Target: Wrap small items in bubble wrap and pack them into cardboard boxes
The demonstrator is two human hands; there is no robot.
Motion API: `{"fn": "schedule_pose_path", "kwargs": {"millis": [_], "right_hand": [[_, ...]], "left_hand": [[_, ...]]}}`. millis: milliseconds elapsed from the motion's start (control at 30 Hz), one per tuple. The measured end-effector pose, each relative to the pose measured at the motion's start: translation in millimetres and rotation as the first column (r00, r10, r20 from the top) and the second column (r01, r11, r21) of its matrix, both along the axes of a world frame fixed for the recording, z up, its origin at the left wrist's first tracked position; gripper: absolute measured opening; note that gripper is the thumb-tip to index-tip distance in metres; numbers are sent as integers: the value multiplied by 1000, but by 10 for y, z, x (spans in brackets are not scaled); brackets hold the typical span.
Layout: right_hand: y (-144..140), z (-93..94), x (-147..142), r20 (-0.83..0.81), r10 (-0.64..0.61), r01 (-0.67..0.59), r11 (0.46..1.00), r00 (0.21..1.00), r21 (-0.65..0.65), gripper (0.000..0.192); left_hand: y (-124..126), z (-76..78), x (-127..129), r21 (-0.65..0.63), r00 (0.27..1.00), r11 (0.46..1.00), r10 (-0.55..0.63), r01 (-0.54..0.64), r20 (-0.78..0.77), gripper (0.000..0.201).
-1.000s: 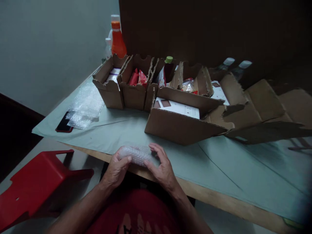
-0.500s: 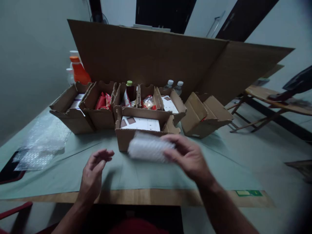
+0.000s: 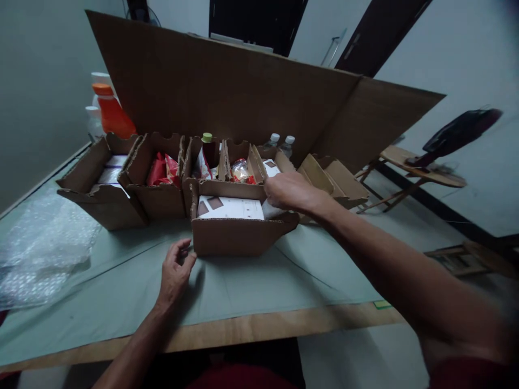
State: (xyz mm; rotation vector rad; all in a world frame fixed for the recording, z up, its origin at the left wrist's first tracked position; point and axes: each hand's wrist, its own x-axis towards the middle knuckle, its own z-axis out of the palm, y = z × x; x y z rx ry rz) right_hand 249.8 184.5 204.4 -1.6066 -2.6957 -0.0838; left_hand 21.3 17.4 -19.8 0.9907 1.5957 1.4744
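A cardboard bin (image 3: 231, 237) stands at the front of the row, with a white box (image 3: 235, 208) lying inside it. My right hand (image 3: 284, 190) is closed over the right end of this bin. Below its fingers shows part of a bubble-wrapped bundle (image 3: 270, 209), down between the bin's walls beside the white box; the rest is hidden. By the bin's front left corner, my left hand (image 3: 177, 270) has bent fingers and the thumb apart, with nothing in it.
Behind stand several cardboard bins (image 3: 125, 213) with red packets (image 3: 162, 170) and other goods. Bubble wrap sheets (image 3: 44, 243) lie at left. An orange bottle (image 3: 113, 111) stands behind, before a tall cardboard panel (image 3: 227, 86). A wooden edge (image 3: 243, 327) borders the table.
My right hand has carried the bubble-wrapped bundle from in front of the bin up and into its right end. My left hand has come closer to the bin's left corner. The view has shifted.
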Motion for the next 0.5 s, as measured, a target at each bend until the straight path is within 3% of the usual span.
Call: {"fn": "schedule_pose_path", "kwargs": {"millis": [100,300,500], "right_hand": [[-4,41,-152,222,-25,48,994,975,-100,8],[1,283,-9,262,37,14,982,964,-190,13],[-17,-41,-104,238,10,36,982,971,-186,11]], "left_hand": [[-2,-9,-16,11,999,1000,0,1,-40,39],[4,10,-5,52,996,998,-29,34,-81,31],[-2,19,-6,23,995,999,-26,28,-94,32]]}}
